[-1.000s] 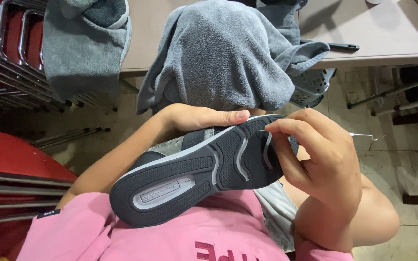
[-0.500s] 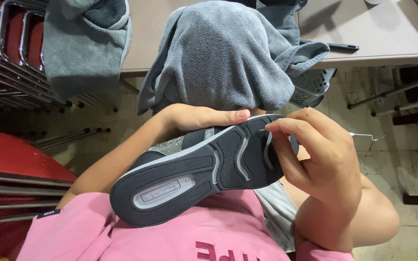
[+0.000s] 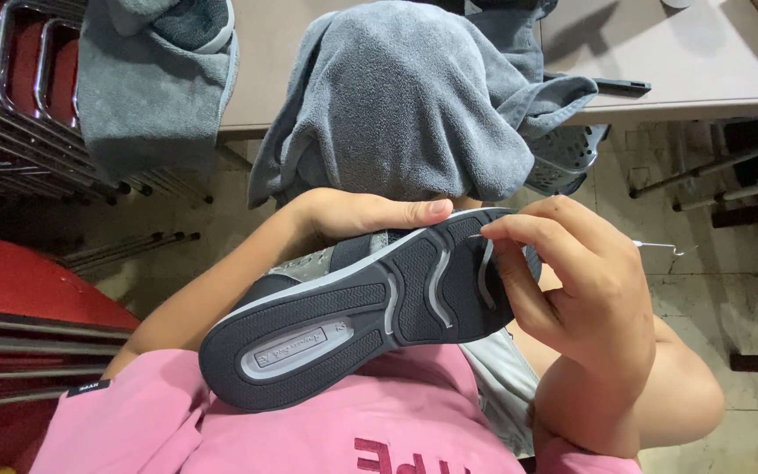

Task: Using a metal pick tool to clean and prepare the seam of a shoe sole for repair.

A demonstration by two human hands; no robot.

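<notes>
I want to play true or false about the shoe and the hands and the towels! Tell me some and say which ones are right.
1. The dark grey sports shoe is turned so its grooved rubber sole faces up. True.
2. The left hand lies along the far edge of the shoe. True.
3. The right hand is holding a brush. False: it holds no brush; its fingers touch the toe end of the sole.
4. The big grey towel hanging over the table edge is bright yellow. False: it is grey.
5. The person's sleeves are pink. True.
6. The stacked chairs have blue seats. False: their seats are red, with shiny metal frames.
</notes>
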